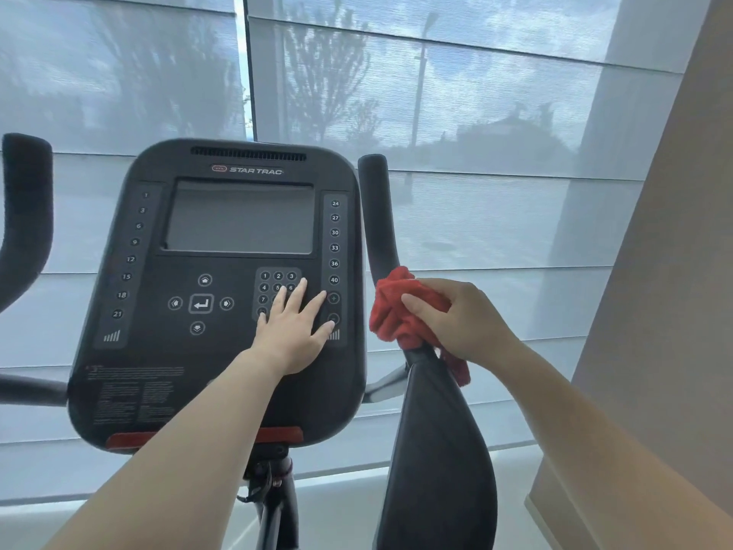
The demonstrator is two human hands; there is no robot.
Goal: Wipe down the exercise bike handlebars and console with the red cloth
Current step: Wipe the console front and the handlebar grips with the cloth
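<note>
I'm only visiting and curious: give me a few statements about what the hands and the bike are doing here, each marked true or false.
1. The right hand holds the red cloth wrapped around the right handlebar. True.
2. The left hand grips the left handlebar. False: it lies flat, fingers spread, on the keypad of the console.
3. The screen shows a bright workout readout. False: it is dark.
4. No hand or cloth is on the left handlebar. True.

Head cam, wide-angle, fwd/down, close on console [150, 351]; edges seem warped.
</note>
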